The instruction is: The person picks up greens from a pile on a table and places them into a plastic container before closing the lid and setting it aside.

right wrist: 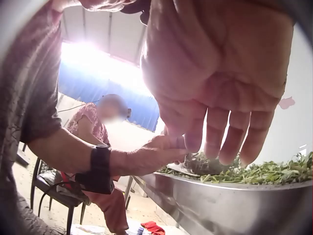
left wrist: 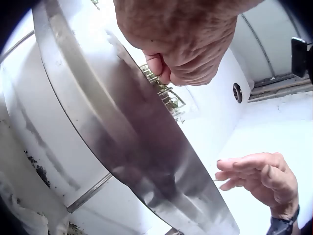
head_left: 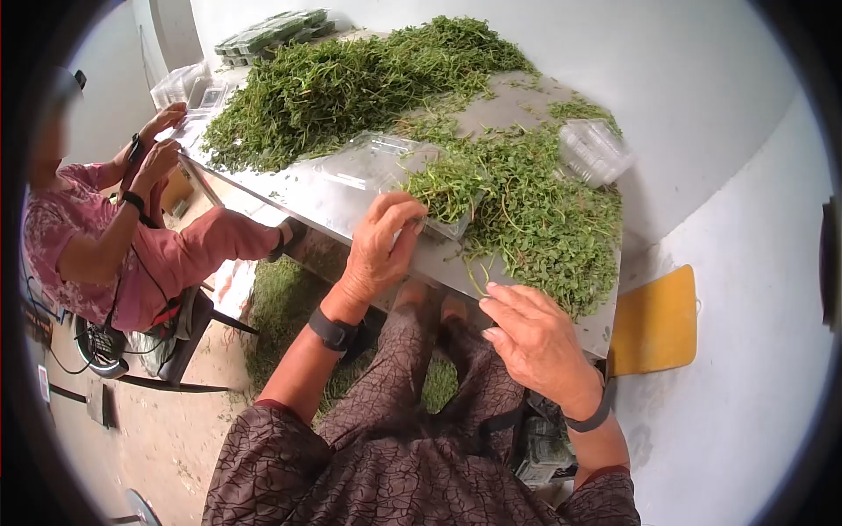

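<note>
My left hand [head_left: 381,245] is at the table's front edge, its fingers curled and gripping the near-left corner of a clear plastic box [head_left: 456,226]. Leafy green stems [head_left: 438,188] fill the box and poke over its side. In the left wrist view, thumb and fingertips meet beside the stems [left wrist: 172,102]. To the right, my right hand [head_left: 539,337] hovers by the table edge, fingers nearly straight and thumb apart. A thin loose stem [head_left: 476,273] reaches its fingertips. Loose greens [head_left: 548,228] spread on the table just beyond that hand.
A tall heap of greens [head_left: 351,88] covers the far left of the table. An open clear box [head_left: 364,167] lies before it. Stacked clear boxes [head_left: 596,151] lean at the right; filled ones [head_left: 272,37] stand at the back. A seated person [head_left: 105,237] works at left. A yellow board [head_left: 653,320] stands right.
</note>
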Demonstrator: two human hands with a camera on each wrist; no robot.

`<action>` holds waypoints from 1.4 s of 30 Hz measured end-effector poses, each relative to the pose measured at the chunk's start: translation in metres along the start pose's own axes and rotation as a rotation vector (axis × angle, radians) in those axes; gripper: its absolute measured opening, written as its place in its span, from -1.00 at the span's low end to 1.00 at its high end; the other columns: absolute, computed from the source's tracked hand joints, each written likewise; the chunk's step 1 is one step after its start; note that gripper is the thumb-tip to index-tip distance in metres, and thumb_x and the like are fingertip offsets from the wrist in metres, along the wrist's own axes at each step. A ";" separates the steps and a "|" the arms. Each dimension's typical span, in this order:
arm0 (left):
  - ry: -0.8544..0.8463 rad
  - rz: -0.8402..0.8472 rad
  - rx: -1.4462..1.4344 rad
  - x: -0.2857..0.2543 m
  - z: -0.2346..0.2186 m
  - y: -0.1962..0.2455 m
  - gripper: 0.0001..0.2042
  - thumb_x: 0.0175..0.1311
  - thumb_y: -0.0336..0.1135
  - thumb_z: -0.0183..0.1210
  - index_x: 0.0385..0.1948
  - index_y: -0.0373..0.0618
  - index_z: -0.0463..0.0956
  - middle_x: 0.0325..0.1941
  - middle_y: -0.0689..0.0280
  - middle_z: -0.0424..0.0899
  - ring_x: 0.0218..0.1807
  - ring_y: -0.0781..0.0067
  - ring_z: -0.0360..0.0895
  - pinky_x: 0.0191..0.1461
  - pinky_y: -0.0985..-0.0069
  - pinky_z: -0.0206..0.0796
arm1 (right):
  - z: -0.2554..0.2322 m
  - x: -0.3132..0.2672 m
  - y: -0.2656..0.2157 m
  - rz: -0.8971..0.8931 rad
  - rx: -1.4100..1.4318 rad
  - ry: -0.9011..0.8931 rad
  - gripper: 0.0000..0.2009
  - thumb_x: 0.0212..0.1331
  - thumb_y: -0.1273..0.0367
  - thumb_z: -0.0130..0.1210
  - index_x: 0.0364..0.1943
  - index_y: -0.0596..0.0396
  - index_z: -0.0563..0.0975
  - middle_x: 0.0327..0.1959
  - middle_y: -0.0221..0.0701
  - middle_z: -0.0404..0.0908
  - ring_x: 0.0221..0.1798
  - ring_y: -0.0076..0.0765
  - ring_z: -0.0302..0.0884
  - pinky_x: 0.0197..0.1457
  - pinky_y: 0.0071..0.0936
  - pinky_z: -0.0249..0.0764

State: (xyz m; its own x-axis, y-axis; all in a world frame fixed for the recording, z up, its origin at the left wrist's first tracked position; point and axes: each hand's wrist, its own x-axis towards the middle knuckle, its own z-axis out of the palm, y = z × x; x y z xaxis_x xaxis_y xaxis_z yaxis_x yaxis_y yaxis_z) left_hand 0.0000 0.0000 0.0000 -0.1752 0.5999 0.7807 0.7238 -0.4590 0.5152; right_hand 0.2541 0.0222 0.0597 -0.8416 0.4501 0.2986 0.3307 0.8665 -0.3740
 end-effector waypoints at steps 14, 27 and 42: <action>-0.019 0.009 0.054 -0.025 -0.017 0.033 -0.76 0.03 -0.50 0.19 -0.20 -0.20 0.55 -0.10 0.16 0.55 -0.33 0.40 0.55 -0.29 0.53 0.43 | 0.005 0.027 0.029 0.133 -0.120 0.300 -0.65 0.11 0.44 0.13 0.00 0.31 0.52 0.13 -0.04 0.49 0.21 0.05 0.36 0.29 -0.14 0.24; -0.288 0.176 0.447 0.020 0.000 0.045 -0.33 0.11 0.31 0.06 -0.04 -0.18 0.52 0.13 0.14 0.40 0.27 0.06 0.22 0.36 0.00 -0.14 | 0.033 0.056 0.024 0.050 0.164 0.392 -0.68 0.18 0.51 0.02 0.05 0.26 0.49 0.20 -0.06 0.42 0.25 0.06 0.34 0.30 -0.16 0.28; -0.363 0.145 0.333 0.011 -0.012 0.041 -0.47 0.01 0.21 0.23 -0.34 -0.16 0.50 -0.17 0.21 0.46 0.13 0.14 0.36 0.34 0.00 -0.10 | 0.039 0.054 0.033 0.054 0.105 0.372 -0.62 0.12 0.50 0.12 0.08 0.20 0.49 0.19 -0.17 0.45 0.26 -0.01 0.33 0.29 -0.18 0.32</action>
State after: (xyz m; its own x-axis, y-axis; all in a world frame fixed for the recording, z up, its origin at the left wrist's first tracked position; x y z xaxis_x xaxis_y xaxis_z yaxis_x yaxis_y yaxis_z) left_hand 0.0194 -0.0203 0.0340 0.1430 0.7616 0.6320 0.9074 -0.3559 0.2236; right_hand 0.2030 0.0674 0.0295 -0.6053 0.5588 0.5668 0.3090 0.8212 -0.4797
